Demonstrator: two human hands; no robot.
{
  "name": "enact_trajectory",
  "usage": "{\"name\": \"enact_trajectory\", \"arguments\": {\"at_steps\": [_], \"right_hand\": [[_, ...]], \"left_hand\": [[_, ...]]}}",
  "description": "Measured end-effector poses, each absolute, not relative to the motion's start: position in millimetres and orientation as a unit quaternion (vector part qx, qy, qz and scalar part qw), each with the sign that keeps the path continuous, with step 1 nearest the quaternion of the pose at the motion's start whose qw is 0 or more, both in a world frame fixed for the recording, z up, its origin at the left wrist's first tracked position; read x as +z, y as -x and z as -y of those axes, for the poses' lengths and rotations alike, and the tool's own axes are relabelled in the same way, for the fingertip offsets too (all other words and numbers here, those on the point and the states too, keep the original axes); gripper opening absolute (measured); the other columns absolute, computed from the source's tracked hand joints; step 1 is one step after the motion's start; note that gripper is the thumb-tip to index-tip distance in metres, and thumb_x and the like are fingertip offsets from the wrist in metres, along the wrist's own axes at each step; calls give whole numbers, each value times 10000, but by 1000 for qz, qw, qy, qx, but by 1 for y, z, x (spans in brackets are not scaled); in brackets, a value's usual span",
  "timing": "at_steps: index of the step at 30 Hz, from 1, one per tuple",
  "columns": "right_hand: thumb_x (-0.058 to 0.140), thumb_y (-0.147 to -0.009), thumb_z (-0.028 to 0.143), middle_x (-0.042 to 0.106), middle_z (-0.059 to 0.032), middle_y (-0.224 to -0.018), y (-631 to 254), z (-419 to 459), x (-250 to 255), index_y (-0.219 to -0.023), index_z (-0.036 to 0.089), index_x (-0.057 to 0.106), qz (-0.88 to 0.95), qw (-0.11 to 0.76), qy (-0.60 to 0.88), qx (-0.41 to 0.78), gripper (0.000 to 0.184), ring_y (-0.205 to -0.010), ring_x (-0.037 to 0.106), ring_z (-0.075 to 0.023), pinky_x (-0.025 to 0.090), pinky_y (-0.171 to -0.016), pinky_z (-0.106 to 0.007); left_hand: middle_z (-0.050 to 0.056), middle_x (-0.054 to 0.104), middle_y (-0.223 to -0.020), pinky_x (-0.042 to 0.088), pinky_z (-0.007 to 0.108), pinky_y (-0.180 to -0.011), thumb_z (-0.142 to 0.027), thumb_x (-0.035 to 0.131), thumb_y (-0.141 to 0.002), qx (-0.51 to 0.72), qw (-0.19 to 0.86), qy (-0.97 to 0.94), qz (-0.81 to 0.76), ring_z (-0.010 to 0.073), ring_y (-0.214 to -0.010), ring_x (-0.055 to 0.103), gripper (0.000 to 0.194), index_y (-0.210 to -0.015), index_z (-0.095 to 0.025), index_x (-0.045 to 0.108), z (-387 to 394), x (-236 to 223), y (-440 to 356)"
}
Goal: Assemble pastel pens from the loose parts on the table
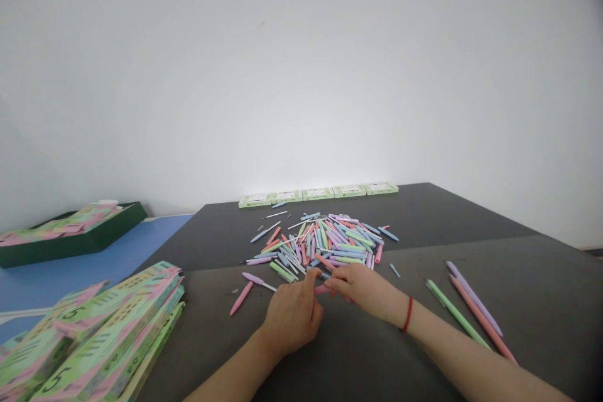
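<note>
Both hands meet in front of a heap of pastel pen parts (325, 239) on the black table. My left hand (294, 311) is closed around one end of a pink pen piece (321, 290). Its other end is pinched by my right hand (353, 286), which wears a red string on the wrist. The fingers hide much of the piece. Left of my left hand lie a purple pen barrel (253, 277) with a white refill sticking out and a pink barrel (242, 298).
Green, coral and purple pens (480, 308) lie at the right. Printed boxes (113, 326) are stacked at the front left, near a dark green tray (94, 242) of packaging. Several flat green boxes (318, 194) line the table's far edge. A small blue part (394, 271) lies right of the heap.
</note>
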State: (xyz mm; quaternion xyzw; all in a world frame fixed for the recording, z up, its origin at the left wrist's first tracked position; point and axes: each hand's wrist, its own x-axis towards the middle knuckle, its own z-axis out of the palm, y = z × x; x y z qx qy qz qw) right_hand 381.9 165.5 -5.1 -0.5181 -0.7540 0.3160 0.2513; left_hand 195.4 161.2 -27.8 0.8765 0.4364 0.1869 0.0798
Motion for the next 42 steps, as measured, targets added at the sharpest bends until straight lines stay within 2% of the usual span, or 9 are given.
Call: {"name": "enact_trajectory", "arguments": {"at_steps": [4,7,9,13,17,24,31,36,42], "right_hand": [[560,-799,358,489,46,-608,-376,-168,-8,-882,173,609,682,353,479,425,209,-511,453,-96,344,-435,-203],[600,-764,343,512,37,-716,-365,-166,-13,-1093,189,526,620,430,430,496,371,-592,511,-106,416,-453,-197],[596,-774,353,545,11,-789,-357,-161,-19,-1134,194,498,597,424,416,540,406,-662,552,-122,449,-471,-202],[648,-743,300,594,-5,-845,-343,-153,-34,-1190,217,473,590,361,352,630,488,-667,604,-130,469,-491,-210],[654,-757,297,615,-14,-846,-340,-155,-39,-1251,231,439,553,473,282,625,542,-672,606,-132,468,-540,-235],[525,-877,369,580,-30,-842,-341,-151,-29,-1137,214,591,531,534,217,621,310,-720,553,-141,454,-623,-273],[459,-884,458,566,-31,-865,-362,-161,-13,-887,210,627,562,636,382,367,299,-836,517,-176,436,-768,-302],[524,-854,385,465,34,-650,-382,-182,-7,-761,207,538,328,707,259,570,201,-580,464,-100,435,-546,-206],[552,-821,349,279,102,-500,-394,-189,-23,-659,201,421,255,614,242,707,255,-355,194,-45,167,-299,-120]], "left_hand": [[16,599,-712,366,273,-605,-123,473,-763,383,326,-760,-412,183,-624,559,307,-1049,-196,556,-166,-29,-200],[-41,499,-557,353,222,-489,-130,487,-742,507,613,-509,-328,116,-463,459,150,-844,-182,584,-172,-28,-208],[-46,484,-540,381,217,-473,-153,473,-746,539,686,-398,-285,110,-451,470,96,-781,-180,558,-177,-27,-211],[22,631,-750,492,273,-653,-154,497,-747,592,684,-328,-273,153,-678,624,59,-777,-178,541,-188,-26,-208],[92,667,-839,498,302,-734,-130,499,-751,602,699,-280,-266,198,-820,644,77,-751,-144,574,-192,-26,-202],[-14,526,-545,415,260,-442,-374,465,-856,500,777,-325,-203,132,-461,506,289,-845,-135,628,-174,-27,-212],[98,666,-978,474,311,-737,-380,539,-836,460,760,-391,-239,209,-889,626,258,-778,-139,610,-167,-35,-219],[28,572,-535,358,236,-463,-415,486,-806,411,659,-545,-316,109,-423,498,397,-515,-146,500,-168,-47,-218],[-56,378,-434,222,205,-398,-332,452,-782,467,602,-525,-379,67,-376,300,319,-504,-178,423,-177,-50,-210]]}}
